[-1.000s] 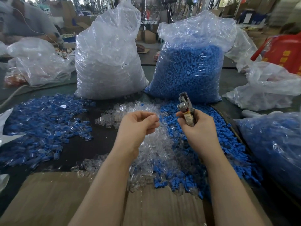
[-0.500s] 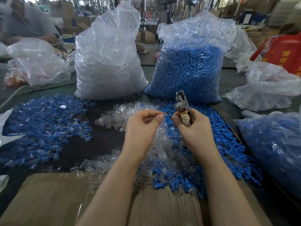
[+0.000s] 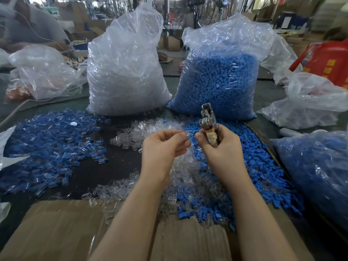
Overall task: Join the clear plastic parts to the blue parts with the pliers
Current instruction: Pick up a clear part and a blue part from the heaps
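The right grip [image 3: 216,147] curled around the pliers [image 3: 209,123], head upright; the left grip [image 3: 165,146] pinched a clear part [image 3: 186,135] above the loose clear parts [image 3: 188,178] and blue parts [image 3: 254,157]. The clear-parts bag [image 3: 126,72] bore an "SJ-01" label.

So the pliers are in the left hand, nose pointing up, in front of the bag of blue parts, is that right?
Not quite: the head view shows the pliers in the right hand, not the left. The left hand pinches a small clear part. The rest holds: the nose points up, in front of the bag of blue parts.
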`<state>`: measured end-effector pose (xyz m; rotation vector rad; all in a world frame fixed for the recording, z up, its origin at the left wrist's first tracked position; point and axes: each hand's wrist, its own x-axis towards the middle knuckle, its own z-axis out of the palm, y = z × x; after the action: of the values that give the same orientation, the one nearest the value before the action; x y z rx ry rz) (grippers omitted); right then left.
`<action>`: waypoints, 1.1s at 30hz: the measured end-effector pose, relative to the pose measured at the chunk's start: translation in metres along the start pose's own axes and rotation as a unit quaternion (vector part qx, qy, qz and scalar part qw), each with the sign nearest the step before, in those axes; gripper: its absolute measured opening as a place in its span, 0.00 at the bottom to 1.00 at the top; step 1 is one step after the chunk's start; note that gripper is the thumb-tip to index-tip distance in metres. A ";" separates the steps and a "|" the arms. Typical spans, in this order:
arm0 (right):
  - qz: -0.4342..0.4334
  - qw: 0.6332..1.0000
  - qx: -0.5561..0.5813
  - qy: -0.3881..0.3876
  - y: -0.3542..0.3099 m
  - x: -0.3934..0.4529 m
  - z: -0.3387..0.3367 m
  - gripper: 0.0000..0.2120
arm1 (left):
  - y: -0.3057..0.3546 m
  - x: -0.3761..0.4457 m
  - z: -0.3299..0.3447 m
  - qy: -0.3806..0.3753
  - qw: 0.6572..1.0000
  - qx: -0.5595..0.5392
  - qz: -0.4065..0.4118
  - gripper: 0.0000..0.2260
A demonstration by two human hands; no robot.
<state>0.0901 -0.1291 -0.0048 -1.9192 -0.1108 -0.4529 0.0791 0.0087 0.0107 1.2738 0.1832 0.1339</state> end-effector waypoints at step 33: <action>0.043 0.996 0.009 -0.082 -0.002 0.003 -0.003 0.01 | -0.008 -0.001 0.002 0.031 0.972 0.163 0.164 0.07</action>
<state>0.0912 -0.1316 -0.0006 -1.9339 -0.1373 -0.2359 0.0782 0.0043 0.0032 1.6237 0.0462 0.4415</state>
